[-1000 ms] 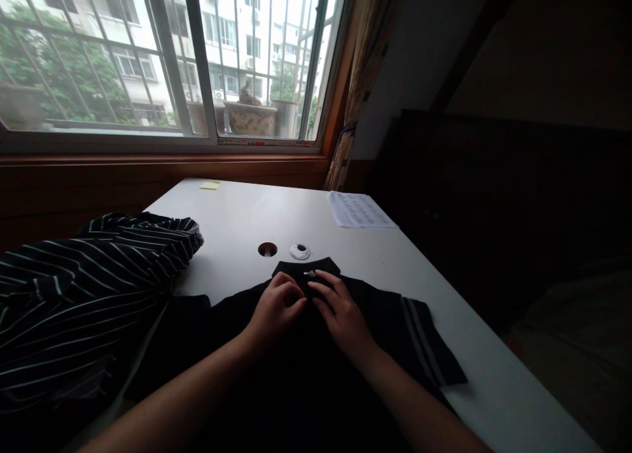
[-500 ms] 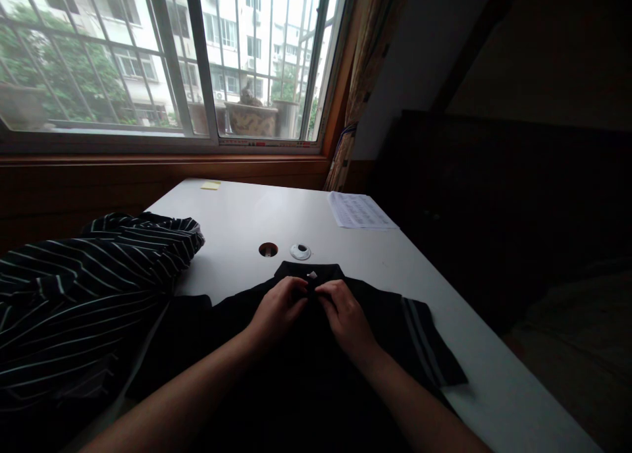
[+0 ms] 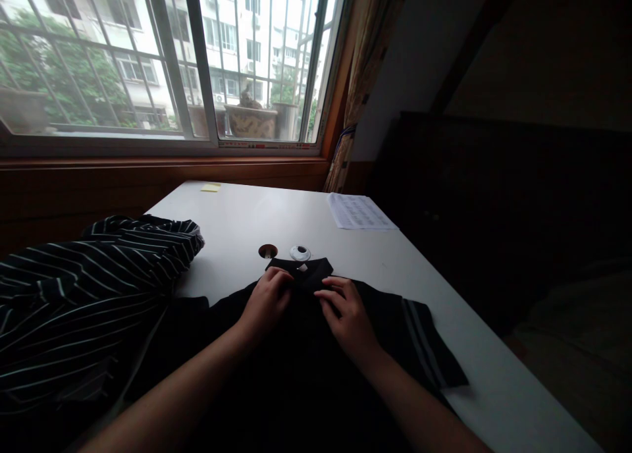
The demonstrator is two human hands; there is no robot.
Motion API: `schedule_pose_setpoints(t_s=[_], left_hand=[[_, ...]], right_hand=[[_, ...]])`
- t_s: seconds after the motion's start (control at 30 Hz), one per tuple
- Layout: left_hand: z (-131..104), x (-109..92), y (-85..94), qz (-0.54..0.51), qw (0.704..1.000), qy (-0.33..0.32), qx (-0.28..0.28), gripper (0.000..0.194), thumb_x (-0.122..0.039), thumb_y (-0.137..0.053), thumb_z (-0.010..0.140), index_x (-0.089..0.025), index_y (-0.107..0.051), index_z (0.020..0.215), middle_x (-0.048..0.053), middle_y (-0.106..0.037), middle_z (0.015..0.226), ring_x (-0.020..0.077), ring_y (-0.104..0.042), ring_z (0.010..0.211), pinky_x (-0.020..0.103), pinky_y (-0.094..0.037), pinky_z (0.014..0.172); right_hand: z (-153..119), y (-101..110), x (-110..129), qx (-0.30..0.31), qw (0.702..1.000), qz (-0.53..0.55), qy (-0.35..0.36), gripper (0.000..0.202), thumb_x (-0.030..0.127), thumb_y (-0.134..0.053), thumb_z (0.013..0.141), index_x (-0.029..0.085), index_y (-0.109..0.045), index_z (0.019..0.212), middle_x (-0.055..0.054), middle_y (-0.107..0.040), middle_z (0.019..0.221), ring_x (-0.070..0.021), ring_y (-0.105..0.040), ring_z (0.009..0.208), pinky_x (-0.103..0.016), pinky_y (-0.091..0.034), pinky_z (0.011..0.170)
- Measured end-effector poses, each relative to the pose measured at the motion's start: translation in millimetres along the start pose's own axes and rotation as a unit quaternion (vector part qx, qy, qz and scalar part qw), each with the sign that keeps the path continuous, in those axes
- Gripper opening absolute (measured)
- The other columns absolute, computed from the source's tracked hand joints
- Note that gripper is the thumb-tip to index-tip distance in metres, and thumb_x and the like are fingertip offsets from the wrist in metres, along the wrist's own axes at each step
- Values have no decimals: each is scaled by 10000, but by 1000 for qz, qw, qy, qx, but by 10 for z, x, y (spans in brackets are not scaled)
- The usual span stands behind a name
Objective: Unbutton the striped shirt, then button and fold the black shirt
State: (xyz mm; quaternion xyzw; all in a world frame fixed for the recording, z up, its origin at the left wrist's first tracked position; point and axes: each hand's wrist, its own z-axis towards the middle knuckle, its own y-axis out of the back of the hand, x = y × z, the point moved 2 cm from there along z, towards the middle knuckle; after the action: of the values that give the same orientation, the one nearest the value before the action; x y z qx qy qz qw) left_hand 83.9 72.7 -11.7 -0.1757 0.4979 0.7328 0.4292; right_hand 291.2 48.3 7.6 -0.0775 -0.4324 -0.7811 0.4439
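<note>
A black short-sleeved shirt (image 3: pixel 301 367) lies spread on the white table (image 3: pixel 247 209), its collar (image 3: pixel 316 275) toward the window. Two grey stripes run along the sleeve on the right, and a small pale label shows inside the neck. My left hand (image 3: pixel 269 298) is closed on the left side of the collar, fingertips bent over the fabric. On the other side, my right hand (image 3: pixel 345 311) rests by the collar with its fingers apart. The shirt's lower part fades into darkness near my forearms.
A heap of black-and-white striped cloth (image 3: pixel 99 282) covers the table's left side. Printed sheets (image 3: pixel 363 211) lie at the far right corner, a yellow sticky note (image 3: pixel 210 187) at the far left. Beyond the collar are a cable hole (image 3: pixel 268 251) and its round white cover (image 3: pixel 300 252).
The collar has shifted slightly left and its neck has opened wider. My left hand has moved left with it. My right hand's fingers have spread from a pinch.
</note>
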Motion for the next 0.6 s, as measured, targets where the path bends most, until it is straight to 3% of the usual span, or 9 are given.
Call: schedule_pose_setpoints(t_s=[0.17,0.37,0.5,0.6], left_hand=[[-16,58,-52,86,993,-60,45,210,-91,-557,888,-196,-623,1058,105,-592,1212,256,-591,1122,430,-505,995],[-75,95,-120,181,975,-113,62,287,-137,-523,933,-164,-586,1211,136,-533,1392,291,-478,1333,519,-389,1140],[-89,75,-126,226,963,-127,70,412,-174,-532,943,-156,-522,1355,149,-477,1460,312,-398,1398,540,-359,1155],[-87,19,-97,237,960,-131,67,470,-133,-548,917,-219,-528,1378,123,-479,1457,306,-404,1388,543,-376,1140]], right_hand=[[-10,82,95,-12,998,-55,36,268,162,-523,961,261,-677,1158,-73,-628,1147,-251,-553,1123,-469,-478,1006],[-57,-107,-16,154,982,-101,52,386,228,-554,958,230,-590,1342,-72,-570,1386,-279,-462,1321,-503,-418,1111],[-80,-170,-103,174,975,-132,34,427,239,-548,960,230,-556,1386,-63,-556,1417,-276,-464,1337,-499,-415,1121],[-82,-165,-119,179,973,-138,33,432,253,-542,963,234,-550,1394,-56,-557,1420,-272,-462,1344,-493,-418,1121]])
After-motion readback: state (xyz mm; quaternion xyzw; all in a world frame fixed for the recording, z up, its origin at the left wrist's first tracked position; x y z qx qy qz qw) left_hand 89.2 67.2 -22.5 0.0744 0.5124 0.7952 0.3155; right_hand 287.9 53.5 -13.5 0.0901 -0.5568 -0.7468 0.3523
